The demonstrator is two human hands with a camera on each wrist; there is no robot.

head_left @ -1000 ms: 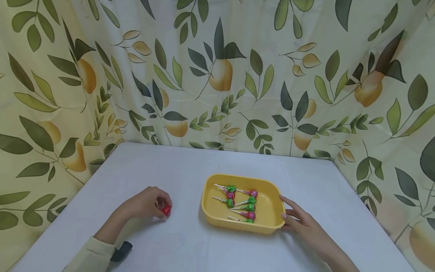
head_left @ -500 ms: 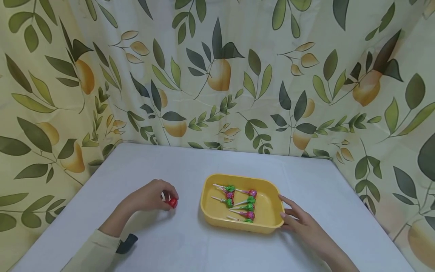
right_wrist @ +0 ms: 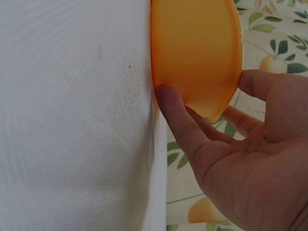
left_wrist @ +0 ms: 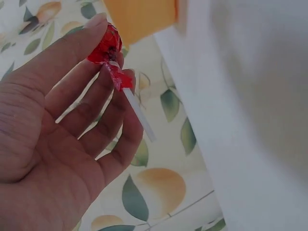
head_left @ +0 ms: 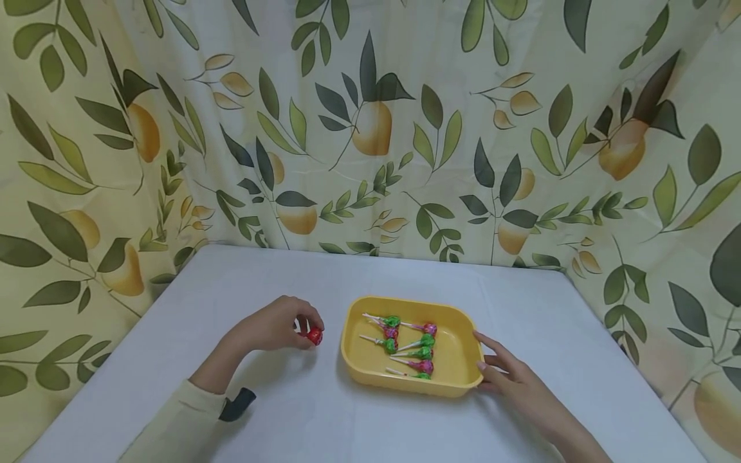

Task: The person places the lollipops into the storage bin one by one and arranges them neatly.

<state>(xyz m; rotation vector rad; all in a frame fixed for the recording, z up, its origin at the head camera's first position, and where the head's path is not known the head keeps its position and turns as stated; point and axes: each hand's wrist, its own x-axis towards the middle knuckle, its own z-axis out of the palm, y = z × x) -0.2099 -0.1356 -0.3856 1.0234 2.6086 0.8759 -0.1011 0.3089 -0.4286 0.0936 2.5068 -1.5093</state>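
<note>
In the head view my left hand [head_left: 283, 325] is above the white table, left of a yellow tray [head_left: 361, 376]. Between thumb and fingertips it pinches a lollipop in a red wrapper [left_wrist: 108, 48]; the white stick [left_wrist: 139, 113] points away from the fingertips across the curved fingers. My right hand [head_left: 512, 379] is at the tray's right end, its thumb at the rim and relaxed fingers resting against the outer wall [right_wrist: 197, 53]. Inside the tray lie several lollipops in green wrappers [head_left: 426, 353] and pink wrappers [head_left: 425, 366], mostly with sticks toward the left.
A white cloth covers the table [head_left: 278, 411]. Behind and at both sides hangs a curtain [head_left: 370, 193] printed with leaves and fruit. A dark strap end [head_left: 237, 405] sticks out beside the left sleeve [head_left: 185, 411].
My left hand has moved right and away from me with the red lollipop, closer to the tray. My right hand and the tray have stayed in place.
</note>
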